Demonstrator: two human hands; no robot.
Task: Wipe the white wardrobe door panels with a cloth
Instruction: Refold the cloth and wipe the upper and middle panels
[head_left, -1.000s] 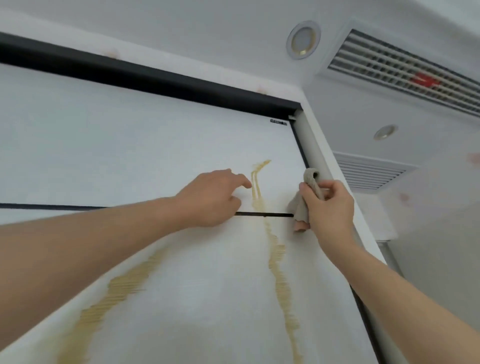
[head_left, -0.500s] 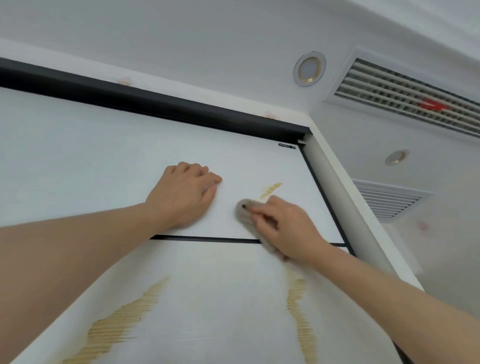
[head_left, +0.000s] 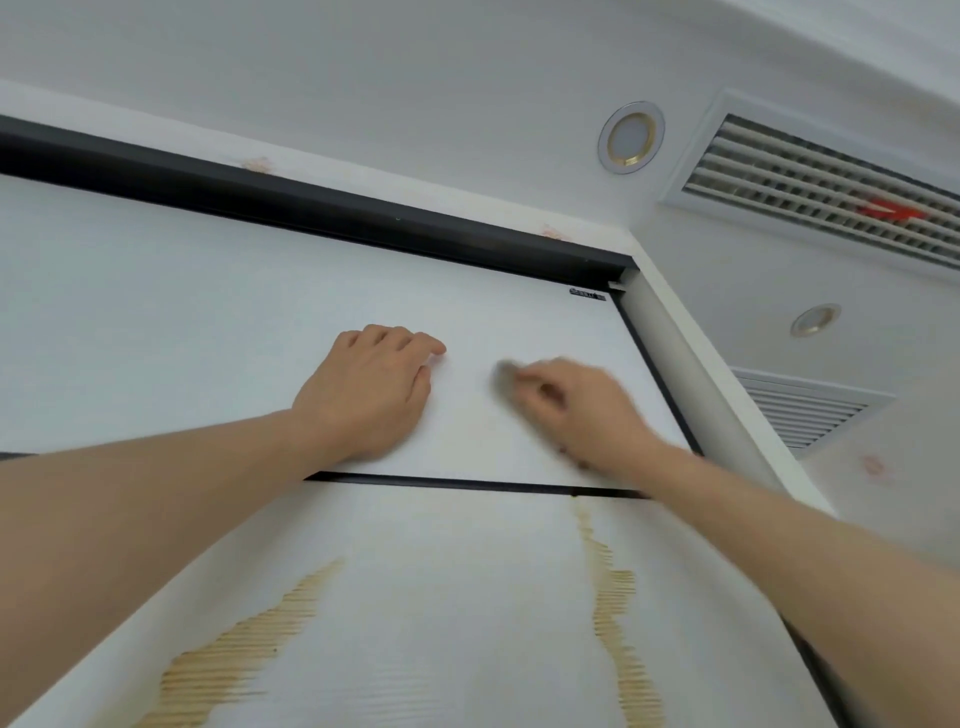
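A home bedroom: sliding wardrobe door (head_left: 208, 322), recessed ceiling light (head_left: 630, 137), air vent (head_left: 831, 187).

white upper door panel (head_left: 208, 322), faintly textured, under both hands; framed by black trim above and at right. lower door panel (head_left: 441, 597) below the wrists, streaked with two yellow-brown stains. grey cloth (head_left: 506, 371), blurred, peeking out past the right hand's (head_left: 582, 410) fingertips, pressed against the upper panel.
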